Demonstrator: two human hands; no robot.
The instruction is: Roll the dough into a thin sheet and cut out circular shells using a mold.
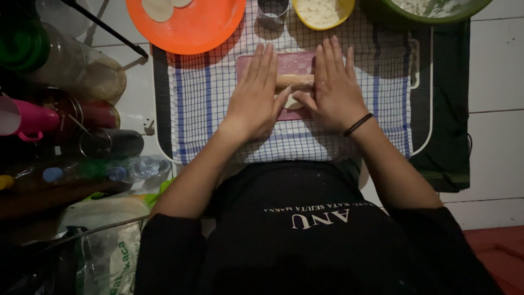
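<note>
The checked cloth (218,98) covers the floor ahead of the person, with bare margins left and right of the pink board (295,63) at its middle. Beyond the board, the orange plate (191,30), yellow bowl (323,13) and green bowl (431,11) are cut off by the frame. On the board, the left hand (256,95) and right hand (334,87) lie flat, fingers unclenched, pressing a dough roll (295,82) mostly hidden beneath them.
</note>
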